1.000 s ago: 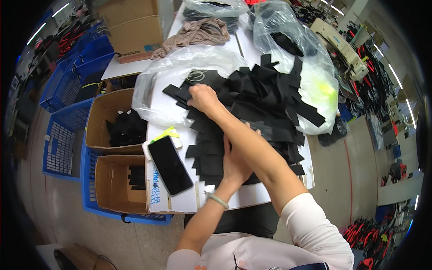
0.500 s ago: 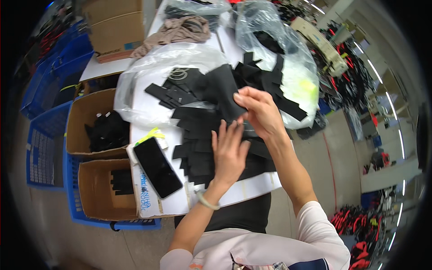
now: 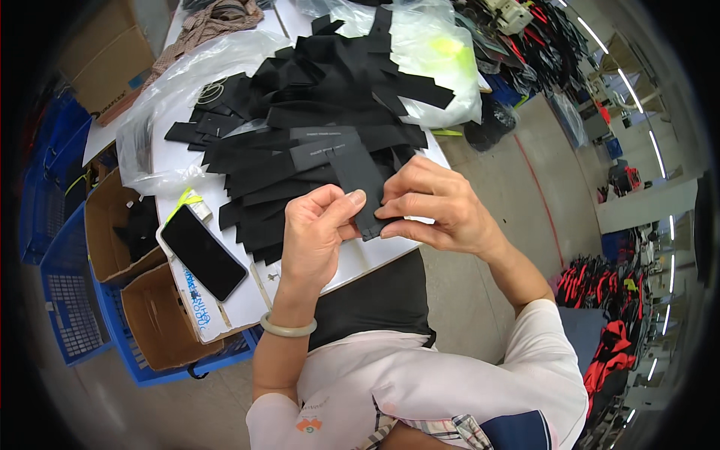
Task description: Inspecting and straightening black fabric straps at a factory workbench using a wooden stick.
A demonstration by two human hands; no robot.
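Pinching the black strip (image 3: pixel 354 174) near the front edge of the bench (image 3: pixel 367 256), your left hand (image 3: pixel 313 231) and right hand (image 3: pixel 441 206) grips are closed; likely light, pliable: hold its near end.

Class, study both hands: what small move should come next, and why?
Probably lower the black strip flat onto the pile of black strips: the left hand and right hand both pinch it near its closer end, while its far end seems to lie over the pile.
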